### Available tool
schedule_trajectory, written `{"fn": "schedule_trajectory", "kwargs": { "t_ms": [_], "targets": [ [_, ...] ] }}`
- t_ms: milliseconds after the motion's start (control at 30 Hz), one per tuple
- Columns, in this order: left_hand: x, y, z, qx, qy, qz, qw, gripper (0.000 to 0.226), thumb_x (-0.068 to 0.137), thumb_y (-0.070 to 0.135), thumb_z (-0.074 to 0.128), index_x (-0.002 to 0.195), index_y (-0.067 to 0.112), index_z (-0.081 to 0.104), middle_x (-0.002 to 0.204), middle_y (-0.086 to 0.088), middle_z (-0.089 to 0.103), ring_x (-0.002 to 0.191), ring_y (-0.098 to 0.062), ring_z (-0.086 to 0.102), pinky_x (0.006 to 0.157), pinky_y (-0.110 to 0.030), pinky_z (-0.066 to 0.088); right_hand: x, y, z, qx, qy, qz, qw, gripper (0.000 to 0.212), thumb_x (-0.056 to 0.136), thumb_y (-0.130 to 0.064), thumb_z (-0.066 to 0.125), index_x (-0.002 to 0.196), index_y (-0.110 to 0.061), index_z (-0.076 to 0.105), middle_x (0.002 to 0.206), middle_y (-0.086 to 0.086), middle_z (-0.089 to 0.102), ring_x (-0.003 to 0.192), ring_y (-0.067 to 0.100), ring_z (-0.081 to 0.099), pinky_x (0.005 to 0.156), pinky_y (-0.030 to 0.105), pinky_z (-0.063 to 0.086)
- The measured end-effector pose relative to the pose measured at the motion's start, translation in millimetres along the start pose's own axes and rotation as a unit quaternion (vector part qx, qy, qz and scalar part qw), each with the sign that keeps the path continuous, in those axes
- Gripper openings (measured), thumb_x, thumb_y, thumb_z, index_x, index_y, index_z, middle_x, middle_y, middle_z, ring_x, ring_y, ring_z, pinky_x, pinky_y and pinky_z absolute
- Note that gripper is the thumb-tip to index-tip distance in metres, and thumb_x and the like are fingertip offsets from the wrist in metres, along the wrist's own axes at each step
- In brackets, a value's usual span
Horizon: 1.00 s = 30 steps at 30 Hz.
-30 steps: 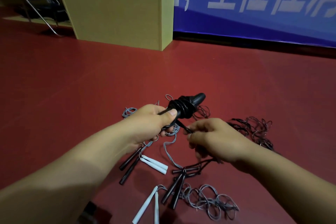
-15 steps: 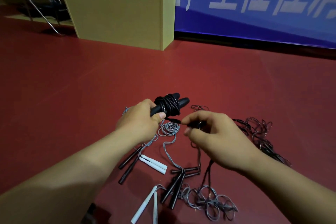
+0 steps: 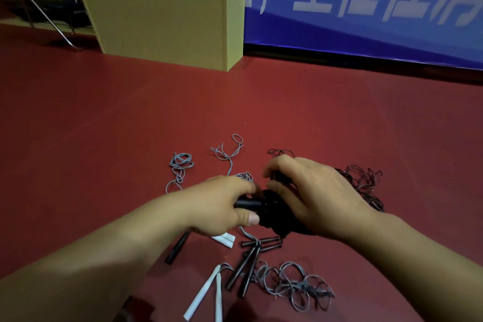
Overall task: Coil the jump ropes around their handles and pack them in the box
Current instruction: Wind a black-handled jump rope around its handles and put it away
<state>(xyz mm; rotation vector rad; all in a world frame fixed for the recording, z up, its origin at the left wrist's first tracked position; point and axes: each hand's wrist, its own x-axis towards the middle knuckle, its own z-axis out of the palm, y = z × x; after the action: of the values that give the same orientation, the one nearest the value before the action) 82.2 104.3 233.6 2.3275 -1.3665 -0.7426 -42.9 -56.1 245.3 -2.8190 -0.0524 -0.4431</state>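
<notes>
Black handles (image 3: 248,203) are gripped by the left hand (image 3: 222,206) — the rope bundle (image 3: 274,213) is clasped by the right hand (image 3: 311,196). Floor count — two white handles (image 3: 206,293), one box (image 3: 162,8).

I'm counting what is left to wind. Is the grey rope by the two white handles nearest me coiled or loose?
Loose. The grey rope lies spread in tangled loops on the red floor, beside the white handles, not wound round them.

Deep red floor (image 3: 130,117). Tan, plain-sided box (image 3: 162,10) at 11 o'clock. Blue banner (image 3: 366,42) with large white characters at 1 o'clock. Black handles and black coiled rope (image 3: 271,213) at centre. Grey rope tangle (image 3: 295,285) at 5 o'clock. White handles (image 3: 206,290) at 6 o'clock. Dark rope heap (image 3: 363,183) at 3 o'clock.
</notes>
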Motion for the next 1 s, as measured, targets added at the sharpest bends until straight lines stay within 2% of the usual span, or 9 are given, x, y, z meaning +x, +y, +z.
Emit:
{"fn": "schedule_trajectory", "kwargs": {
  "t_ms": [133, 233, 433, 533, 600, 667, 767, 900, 1000],
  "targets": [
    [-2.0, -1.2, -2.4, -0.097, -0.026, 0.045, 0.994, 0.01, 0.092, 0.028, 0.065, 0.101, 0.029, 0.062, 0.08, 0.0, 0.059, 0.072, -0.01, 0.051, 0.071, -0.034, 0.044, 2.7, 11.1, 0.2, 0.043, 0.003, 0.032, 0.999, 0.017, 0.093, -0.042, 0.052, 0.109, -0.035, 0.051, 0.092, -0.01, 0.064, 0.086, 0.011, 0.057, 0.072, 0.03, 0.044],
    [-5.1, -0.2, -4.1, -0.189, -0.06, 0.07, 0.978, 0.01, 0.093, 0.02, 0.063, 0.1, 0.028, 0.064, 0.083, 0.003, 0.056, 0.078, -0.01, 0.051, 0.075, -0.032, 0.04, 6.5, 19.5, -3.2, 0.136, 0.02, 0.07, 0.988, 0.018, 0.089, -0.041, 0.063, 0.107, -0.035, 0.062, 0.088, -0.015, 0.067, 0.082, 0.001, 0.06, 0.07, 0.014, 0.044],
    [-14.4, 8.5, -6.8, -0.311, -0.125, 0.136, 0.933, 0.013, 0.093, 0.016, 0.061, 0.105, 0.018, 0.065, 0.083, -0.005, 0.054, 0.08, -0.018, 0.046, 0.076, -0.034, 0.036, 10.2, 29.0, -3.2, 0.254, 0.0, 0.144, 0.957, 0.028, 0.083, -0.043, 0.063, 0.081, -0.016, 0.072, 0.068, 0.001, 0.066, 0.06, 0.007, 0.055, 0.061, 0.025, 0.046],
    [-15.4, 10.8, -11.5, -0.354, -0.091, 0.143, 0.92, 0.026, 0.094, 0.012, 0.059, 0.118, 0.001, 0.06, 0.078, 0.009, 0.061, 0.073, -0.005, 0.051, 0.07, -0.016, 0.041, 10.8, 29.2, -0.7, 0.398, -0.01, 0.194, 0.896, 0.022, 0.093, -0.014, 0.063, 0.077, 0.002, 0.063, 0.058, -0.004, 0.061, 0.054, 0.005, 0.056, 0.054, 0.019, 0.046],
    [-15.4, 12.6, -12.5, -0.406, -0.058, 0.14, 0.901, 0.027, 0.09, 0.017, 0.06, 0.115, 0.007, 0.063, 0.08, 0.005, 0.064, 0.076, -0.009, 0.054, 0.068, -0.017, 0.045, 10.1, 26.2, 1.9, 0.407, -0.02, 0.205, 0.89, 0.018, 0.088, 0.001, 0.061, 0.071, -0.003, 0.059, 0.053, -0.007, 0.059, 0.051, 0.002, 0.052, 0.05, 0.016, 0.043],
    [-13.7, 14.3, -13.1, -0.483, -0.015, 0.106, 0.869, 0.029, 0.09, 0.022, 0.064, 0.116, 0.01, 0.063, 0.079, 0.001, 0.065, 0.075, -0.013, 0.055, 0.067, -0.021, 0.049, 10.2, 15.7, 8.0, 0.376, -0.004, 0.216, 0.901, 0.03, 0.091, -0.004, 0.059, 0.064, -0.015, 0.053, 0.045, -0.01, 0.051, 0.045, 0.002, 0.042, 0.044, 0.016, 0.035],
    [-9.6, 12.6, -16.1, -0.554, 0.066, 0.042, 0.829, 0.032, 0.088, 0.025, 0.058, 0.114, 0.006, 0.061, 0.074, 0.001, 0.062, 0.061, -0.01, 0.05, 0.059, -0.021, 0.047, 13.8, 3.2, 14.4, 0.373, 0.014, 0.239, 0.896, 0.024, 0.101, -0.024, 0.048, 0.08, -0.014, 0.054, 0.048, -0.008, 0.054, 0.046, 0.01, 0.04, 0.044, 0.021, 0.034],
    [-2.6, 5.1, -15.3, -0.531, 0.151, -0.031, 0.833, 0.015, 0.098, 0.026, 0.054, 0.088, 0.017, 0.061, 0.074, 0.002, 0.062, 0.054, -0.008, 0.047, 0.053, -0.021, 0.045, 11.5, -5.5, 16.8, 0.366, -0.024, 0.251, 0.896, 0.022, 0.1, -0.028, 0.049, 0.088, -0.013, 0.057, 0.06, -0.005, 0.061, 0.054, 0.012, 0.048, 0.05, 0.023, 0.04],
    [2.8, 0.9, -12.2, -0.495, 0.19, -0.051, 0.847, 0.012, 0.099, 0.025, 0.054, 0.091, 0.019, 0.061, 0.075, 0.0, 0.06, 0.053, -0.008, 0.047, 0.053, -0.023, 0.045, 7.5, -10.7, 17.9, 0.358, -0.061, 0.233, 0.902, 0.015, 0.096, -0.031, 0.058, 0.091, -0.017, 0.059, 0.064, -0.005, 0.056, 0.055, 0.008, 0.047, 0.054, 0.025, 0.042]
  ]
}}
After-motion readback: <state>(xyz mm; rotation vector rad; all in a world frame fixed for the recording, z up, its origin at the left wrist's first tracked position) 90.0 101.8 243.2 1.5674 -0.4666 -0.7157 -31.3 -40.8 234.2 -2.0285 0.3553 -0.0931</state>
